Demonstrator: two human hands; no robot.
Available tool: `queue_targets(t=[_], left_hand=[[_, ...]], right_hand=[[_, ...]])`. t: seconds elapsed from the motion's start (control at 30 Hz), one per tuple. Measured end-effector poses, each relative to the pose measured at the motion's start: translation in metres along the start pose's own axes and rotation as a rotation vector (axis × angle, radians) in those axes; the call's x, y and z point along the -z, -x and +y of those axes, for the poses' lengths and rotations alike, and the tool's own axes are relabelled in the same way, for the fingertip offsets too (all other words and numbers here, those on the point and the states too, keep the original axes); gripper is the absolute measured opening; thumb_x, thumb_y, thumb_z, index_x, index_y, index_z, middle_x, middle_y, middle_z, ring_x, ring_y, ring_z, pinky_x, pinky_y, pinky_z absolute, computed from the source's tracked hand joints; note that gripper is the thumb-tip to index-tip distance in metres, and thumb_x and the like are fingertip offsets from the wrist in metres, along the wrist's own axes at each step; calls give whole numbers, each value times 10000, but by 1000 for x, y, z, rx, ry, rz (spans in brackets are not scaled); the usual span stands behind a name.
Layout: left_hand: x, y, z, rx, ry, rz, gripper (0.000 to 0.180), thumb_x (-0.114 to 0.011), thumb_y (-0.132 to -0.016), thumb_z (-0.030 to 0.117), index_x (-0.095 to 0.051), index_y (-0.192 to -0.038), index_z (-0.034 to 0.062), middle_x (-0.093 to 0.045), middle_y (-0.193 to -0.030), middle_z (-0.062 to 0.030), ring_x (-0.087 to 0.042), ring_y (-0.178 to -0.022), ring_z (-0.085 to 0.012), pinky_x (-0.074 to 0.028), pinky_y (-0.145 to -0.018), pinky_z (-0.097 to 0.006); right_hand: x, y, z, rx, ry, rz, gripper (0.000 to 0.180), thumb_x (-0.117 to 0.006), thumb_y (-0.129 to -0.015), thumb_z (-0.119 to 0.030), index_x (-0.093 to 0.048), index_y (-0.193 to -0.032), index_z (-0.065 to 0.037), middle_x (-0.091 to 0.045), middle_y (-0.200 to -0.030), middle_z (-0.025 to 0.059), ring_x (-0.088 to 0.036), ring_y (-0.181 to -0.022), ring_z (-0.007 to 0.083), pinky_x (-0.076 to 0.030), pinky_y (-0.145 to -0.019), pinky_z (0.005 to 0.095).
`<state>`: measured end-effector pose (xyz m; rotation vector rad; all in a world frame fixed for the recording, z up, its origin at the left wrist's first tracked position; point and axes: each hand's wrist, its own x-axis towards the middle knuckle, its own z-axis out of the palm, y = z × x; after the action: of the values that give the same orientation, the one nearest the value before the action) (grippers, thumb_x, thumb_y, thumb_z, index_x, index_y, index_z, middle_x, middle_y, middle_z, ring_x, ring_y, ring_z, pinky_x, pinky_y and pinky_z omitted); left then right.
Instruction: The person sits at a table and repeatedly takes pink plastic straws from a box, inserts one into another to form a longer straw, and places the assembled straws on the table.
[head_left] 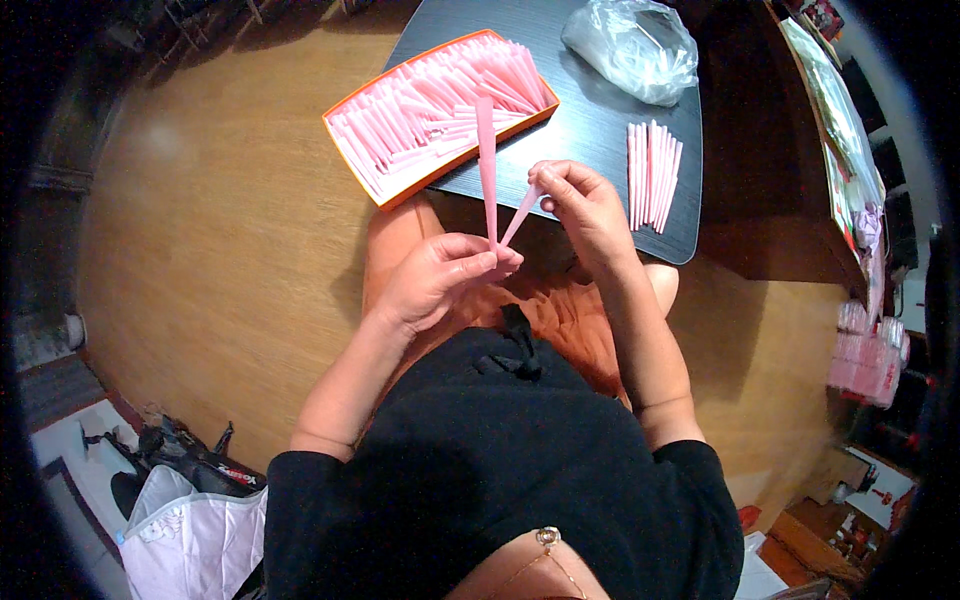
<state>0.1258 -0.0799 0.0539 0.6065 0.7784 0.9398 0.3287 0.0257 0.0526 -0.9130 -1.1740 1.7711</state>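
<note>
Pink strips (487, 170), two of them, stood in a narrow V above the person's lap, in front of the near edge of the table. Their lower ends met at the left hand (440, 280), which pinched them between thumb and fingers; whether the two were joined there could not be told. The right hand (588, 205) was closed on the upper end of the shorter, paler strip (521, 215), gripping it between thumb and forefinger.

Just beyond, an orange-rimmed box (430, 180) sat at an angle, full of slim pink pieces (420, 110), its left part jutting past the edge of the dark table (590, 130). To the right on that table lay a row of pale pink sticks (655, 180), side by side, and behind them a crumpled clear plastic bag (635, 55). Orange shorts (565, 315) covered the lap; wooden flooring (220, 220) spread out to the left.
</note>
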Motion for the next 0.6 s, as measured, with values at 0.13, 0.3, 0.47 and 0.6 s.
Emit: queue_targets(t=[0.13,0.3,0.47,0.6], left_hand=[[-1,3,-2,35,-15,-11,271,-608,-946,154,-637,-1119,-54,-659,-1131,-159,-622,-1084,-237,-472,-997,-375],[2,4,-6,12,98,-4,281,-604,-946,148,-625,-1136,-59,-647,-1146,-172,-613,-1103,-260,-454,-1034,-413],[3,2,-3,3,221,-36,279,-610,-949,140,-634,-1137,-64,-653,-1151,-167,-623,-1097,-235,-472,-1008,-363],[3,2,-4,15,187,-23,274,-616,-944,133,-637,-1140,-57,-658,-1145,-160,-621,-1099,-227,-469,-1007,-359]], right_hand=[[9,-4,1,72,-20,64,197,-651,-932,-225,-668,-963,-32,-661,-973,21,-561,-836,69,-438,-715,222],[14,0,3,4,-136,115,234,-622,-953,-239,-669,-1021,-20,-665,-943,7,-553,-806,60,-444,-700,207],[4,12,7,-122,-66,-119,258,-629,-944,-207,-645,-1110,-9,-639,-1043,28,-564,-864,78,-462,-746,216],[-8,13,11,-115,-26,-229,240,-669,-904,-152,-650,-1085,3,-624,-1137,64,-582,-936,100,-473,-785,226]])
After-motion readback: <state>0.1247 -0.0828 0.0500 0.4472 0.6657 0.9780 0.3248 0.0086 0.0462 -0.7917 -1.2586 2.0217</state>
